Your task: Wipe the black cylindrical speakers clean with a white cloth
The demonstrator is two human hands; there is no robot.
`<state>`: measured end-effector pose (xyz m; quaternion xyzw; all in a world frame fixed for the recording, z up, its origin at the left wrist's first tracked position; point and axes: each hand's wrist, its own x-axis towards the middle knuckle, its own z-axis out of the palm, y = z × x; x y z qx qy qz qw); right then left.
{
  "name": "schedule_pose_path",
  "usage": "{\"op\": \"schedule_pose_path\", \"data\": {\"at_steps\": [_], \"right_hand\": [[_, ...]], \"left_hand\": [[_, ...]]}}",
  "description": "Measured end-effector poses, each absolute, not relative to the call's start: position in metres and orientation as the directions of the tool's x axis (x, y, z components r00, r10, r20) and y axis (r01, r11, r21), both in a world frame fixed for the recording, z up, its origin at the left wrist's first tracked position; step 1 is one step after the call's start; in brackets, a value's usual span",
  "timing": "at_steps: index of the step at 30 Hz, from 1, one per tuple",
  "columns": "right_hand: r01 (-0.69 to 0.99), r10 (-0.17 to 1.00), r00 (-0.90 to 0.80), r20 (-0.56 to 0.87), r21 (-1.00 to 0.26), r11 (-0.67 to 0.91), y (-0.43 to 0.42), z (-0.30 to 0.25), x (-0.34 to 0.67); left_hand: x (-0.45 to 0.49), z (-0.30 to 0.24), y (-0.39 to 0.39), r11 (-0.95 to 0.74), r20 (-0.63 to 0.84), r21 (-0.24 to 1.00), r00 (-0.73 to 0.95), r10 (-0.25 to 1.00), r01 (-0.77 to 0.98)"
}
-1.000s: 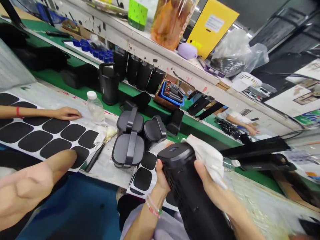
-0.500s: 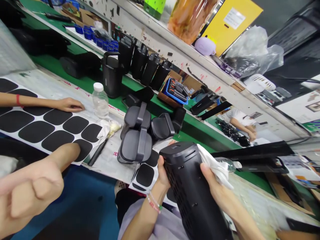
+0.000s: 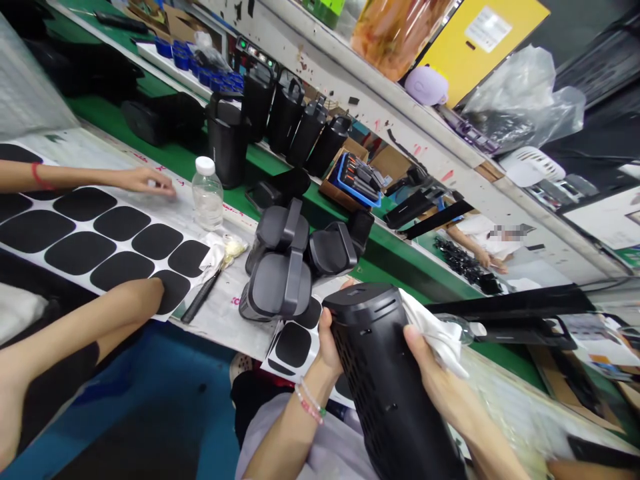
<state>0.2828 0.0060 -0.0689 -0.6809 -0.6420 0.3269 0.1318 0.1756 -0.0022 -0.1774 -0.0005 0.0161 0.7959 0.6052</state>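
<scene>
A black speaker housing [image 3: 395,380], with a perforated side and slots near its end, is tilted in front of my body. My left hand [image 3: 331,343], with a bead bracelet at the wrist, grips its near-left edge. On the other side my right hand [image 3: 435,373] is closed against the housing, with a white cloth [image 3: 433,327] bunched between hand and housing. Parts of the fingers on both hands are hidden behind the housing. Just beyond it stand several dark speaker housings with carry handles [image 3: 280,283]. Beneath my left hand lies a sheet of black rounded stickers [image 3: 293,345].
At left, a co-worker's hand [image 3: 150,181] and another arm [image 3: 115,303] reach over a larger sticker sheet [image 3: 127,223]. A clear bottle [image 3: 207,197] and a black-handled brush [image 3: 203,293] are on the bench. Tall black housings [image 3: 227,137] line the green surface under a shelf [image 3: 350,93].
The co-worker's fist at lower left has withdrawn, and a forearm shows there instead. The other co-worker's hand has lifted slightly. My hands keep their hold on the housing; the view has shifted a little.
</scene>
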Motion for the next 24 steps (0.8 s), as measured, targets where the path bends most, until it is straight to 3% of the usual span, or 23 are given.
{"op": "schedule_pose_path", "data": {"at_steps": [8, 13, 16, 19, 21, 24], "right_hand": [[0.739, 0.964, -0.222, -0.145, -0.67, 0.069, 0.008, -0.073, 0.283], [0.682, 0.911, -0.399, -0.101, -0.697, 0.221, 0.006, -0.073, 0.293], [0.598, 0.782, -0.623, 0.019, -0.632, 0.492, 0.002, -0.072, 0.307], [0.392, 0.507, -0.853, 0.125, -0.489, 0.779, -0.005, -0.066, 0.322], [0.335, 0.45, -0.883, 0.136, -0.491, 0.804, -0.006, -0.061, 0.333], [0.418, 0.621, -0.778, 0.098, -0.657, 0.628, 0.001, -0.065, 0.355]], "left_hand": [[0.171, -0.172, -0.006, -0.304, -0.016, 0.049, -0.305, 0.952, -0.951], [0.173, -0.166, -0.013, -0.384, -0.009, 0.141, -0.389, 0.921, -0.912], [0.171, -0.158, -0.019, -0.455, -0.045, 0.219, -0.475, 0.879, -0.863], [0.164, -0.143, -0.026, -0.525, -0.105, 0.25, -0.562, 0.82, -0.813], [0.16, -0.129, -0.031, -0.579, -0.117, 0.276, -0.625, 0.772, -0.767], [0.156, -0.113, -0.038, -0.665, -0.13, 0.399, -0.757, 0.64, -0.631]]}}
